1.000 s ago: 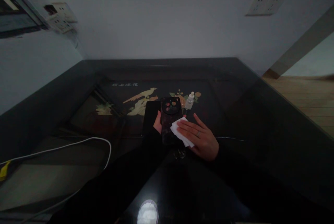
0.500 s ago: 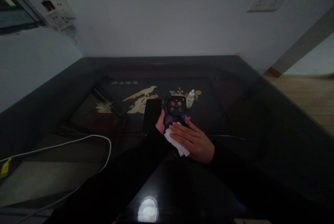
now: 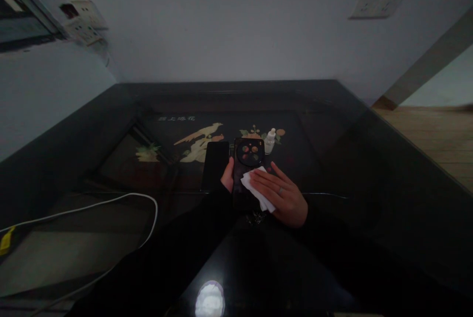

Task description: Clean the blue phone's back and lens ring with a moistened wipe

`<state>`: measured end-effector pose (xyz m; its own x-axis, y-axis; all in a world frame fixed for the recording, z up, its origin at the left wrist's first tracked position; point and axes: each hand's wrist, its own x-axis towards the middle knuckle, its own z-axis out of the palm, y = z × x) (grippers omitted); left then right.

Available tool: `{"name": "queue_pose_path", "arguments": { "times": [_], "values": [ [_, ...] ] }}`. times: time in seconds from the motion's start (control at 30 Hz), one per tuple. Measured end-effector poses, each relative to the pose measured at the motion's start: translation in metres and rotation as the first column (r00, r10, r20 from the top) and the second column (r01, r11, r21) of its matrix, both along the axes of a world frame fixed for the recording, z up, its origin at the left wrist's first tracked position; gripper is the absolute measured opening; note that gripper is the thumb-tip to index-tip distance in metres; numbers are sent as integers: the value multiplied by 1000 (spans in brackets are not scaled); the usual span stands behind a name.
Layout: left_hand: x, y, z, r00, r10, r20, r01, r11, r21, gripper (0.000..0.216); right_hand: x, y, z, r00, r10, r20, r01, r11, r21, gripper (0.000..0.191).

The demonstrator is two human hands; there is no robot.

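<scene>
A black phone case [image 3: 239,174] lies upright on the dark table, its large round camera ring at the top. Coloured spots show in the ring's holes. My left hand [image 3: 228,175] grips the case's left edge; part of it is hidden. With fingers pressed together, my right hand [image 3: 284,196] holds a folded white tissue [image 3: 258,190] against the right side of the case. A small glittering cluster [image 3: 256,217] sits by the lower end. Left of the case lies a black phone [image 3: 216,165]. A small white dropper bottle [image 3: 270,141] stands just beyond its upper right corner.
The glossy black table [image 3: 325,124] has a bird and flower inlay [image 3: 199,142] and reaches to the wall. A white cable [image 3: 111,197] loops at the left. Wall sockets [image 3: 379,1] are up on the right.
My right hand and the tissue have slid a little up and to the right across the case, uncovering its lower left part. My left hand stays at the edge.
</scene>
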<state>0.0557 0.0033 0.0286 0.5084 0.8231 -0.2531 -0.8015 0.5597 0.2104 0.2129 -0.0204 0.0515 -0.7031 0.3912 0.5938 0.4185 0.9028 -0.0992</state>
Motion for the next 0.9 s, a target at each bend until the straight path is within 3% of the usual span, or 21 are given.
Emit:
{"name": "queue_pose_path", "arguments": {
  "times": [0.1, 0.2, 0.37, 0.5, 0.57, 0.63, 0.67, 0.73, 0.8, 0.9],
  "values": [
    [-7, -4, -1, 991, -136, 9, 137, 990, -40, 79, -11, -6, 1, 992, 59, 112, -59, 998, -1, 42],
    [-12, -5, 3, 982, -187, 6, 187, 982, -7, 84, -15, -9, 3, 978, 146, 150, -149, 989, 9, 39],
    [-13, 4, 5, 999, -24, -28, 27, 993, 115, 81, -4, -5, 4, 938, 328, 110, -331, 944, 8, 39],
    [-14, 8, 5, 998, 64, -23, -61, 993, 97, 75, 18, 6, 6, 946, 324, 12, -324, 946, 12, 39],
    [-14, 6, 8, 999, 49, -18, -47, 994, 100, 72, 31, 14, 8, 964, 244, -103, -247, 969, -19, 40],
    [-14, 2, 13, 1000, 23, -16, -22, 995, 97, 69, 41, 22, 6, 945, 22, -325, -72, 987, -142, 37],
    [-13, 1, 16, 1000, 6, -17, -5, 996, 87, 69, 44, 27, 4, 886, -140, -443, 31, 969, -244, 35],
    [-13, -2, 20, 999, -18, -27, 19, 998, 54, 70, 47, 35, -3, 677, -452, -581, 173, 865, -472, 32],
    [-11, -3, 22, 999, -22, -50, 23, 1000, 20, 71, 46, 42, -12, 513, -605, -609, 161, 765, -624, 29],
    [-9, -3, 23, 997, -19, -74, 21, 999, 29, 68, 40, 47, -22, 444, -625, -642, -21, 709, -705, 26]
  ]
}}
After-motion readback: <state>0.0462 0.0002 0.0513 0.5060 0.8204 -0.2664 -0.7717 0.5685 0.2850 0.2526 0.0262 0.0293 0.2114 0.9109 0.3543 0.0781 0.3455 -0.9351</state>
